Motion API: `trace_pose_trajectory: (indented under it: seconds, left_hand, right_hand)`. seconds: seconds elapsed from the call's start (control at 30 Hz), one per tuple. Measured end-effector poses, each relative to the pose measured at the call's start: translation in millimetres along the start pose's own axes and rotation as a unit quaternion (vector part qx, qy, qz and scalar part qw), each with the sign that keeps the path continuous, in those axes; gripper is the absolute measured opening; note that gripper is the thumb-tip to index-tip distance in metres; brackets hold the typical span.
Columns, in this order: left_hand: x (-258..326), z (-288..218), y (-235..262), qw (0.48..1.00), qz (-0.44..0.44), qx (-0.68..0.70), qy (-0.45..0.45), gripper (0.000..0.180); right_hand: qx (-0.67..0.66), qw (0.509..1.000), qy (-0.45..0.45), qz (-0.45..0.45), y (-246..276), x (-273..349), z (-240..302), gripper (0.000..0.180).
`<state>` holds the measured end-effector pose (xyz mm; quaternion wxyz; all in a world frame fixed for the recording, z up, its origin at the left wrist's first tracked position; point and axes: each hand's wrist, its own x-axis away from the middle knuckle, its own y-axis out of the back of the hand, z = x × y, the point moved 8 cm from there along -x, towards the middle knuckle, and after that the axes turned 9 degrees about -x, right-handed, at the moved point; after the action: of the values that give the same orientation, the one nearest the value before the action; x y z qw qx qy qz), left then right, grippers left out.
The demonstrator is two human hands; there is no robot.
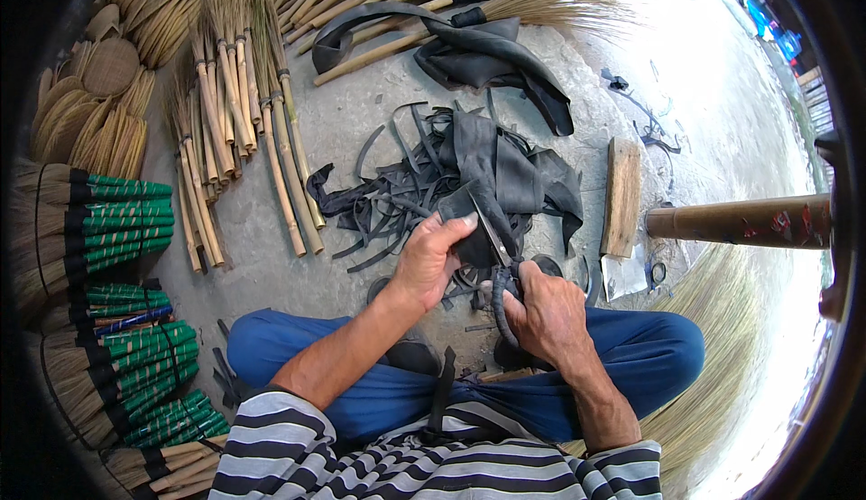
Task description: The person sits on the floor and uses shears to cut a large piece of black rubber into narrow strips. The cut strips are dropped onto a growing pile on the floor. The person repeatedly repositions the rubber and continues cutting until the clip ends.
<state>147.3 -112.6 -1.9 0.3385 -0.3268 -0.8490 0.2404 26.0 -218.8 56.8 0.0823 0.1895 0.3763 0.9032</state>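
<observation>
My right hand (548, 311) is closed round the wrapped handles of a pair of scissors (492, 237), whose blades point up and away from me. Between thumb and fingers, my left hand (431, 256) pinches the edge of a black rubber sheet (476, 246). The blades lie against this sheet, close to my left thumb. Beyond both hands spreads a heap of black rubber strips (388, 216) and wider rubber pieces (487, 153). Part of the sheet is hidden behind my hands and the scissors.
A long rubber piece (532, 76) lies on brooms (379, 54) at the back. Bamboo-handled brooms (239, 94) and green-handled brooms (131, 220) fill the left. A wood block (621, 198) and a brown post (735, 220) stand right, near loose straw (713, 347).
</observation>
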Motion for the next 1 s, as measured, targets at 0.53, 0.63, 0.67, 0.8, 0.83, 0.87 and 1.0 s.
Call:
trace_pose_trajectory:
  seconds: [0.53, 0.63, 0.67, 0.8, 0.83, 0.87, 1.0]
  left_hand:
    - [5, 3, 3, 0.982, -0.007, -0.182, -0.048, 0.026]
    - [3, 3, 1, 0.99, -0.018, -0.14, -0.026, 0.024]
    - [2, 0, 1, 0.995, -0.025, -0.095, -0.025, 0.024]
    - [0, -3, 3, 0.999, -0.041, -0.028, -0.016, 0.024]
    - [0, -5, 1, 0.998, -0.027, -0.032, -0.036, 0.024]
    - [1, -5, 1, 0.996, -0.025, -0.076, -0.046, 0.026]
    - [5, 2, -1, 0.987, 0.002, -0.145, -0.063, 0.023]
  right_hand:
    - [0.019, 0.999, 0.007, -0.026, 5, -2, 2, 0.042]
    - [-0.005, 0.998, -0.052, 0.036, -3, 0, -7, 0.042]
    - [-0.011, 0.998, -0.052, 0.038, -3, 0, -7, 0.041]
    - [0.017, 0.999, 0.04, -0.025, 0, -2, 4, 0.042]
    - [0.024, 0.995, 0.074, -0.066, 4, -1, 9, 0.043]
    - [0.044, 0.991, 0.087, -0.091, 6, 0, 10, 0.044]
    - [0.041, 0.981, 0.117, -0.146, 13, 1, 13, 0.042]
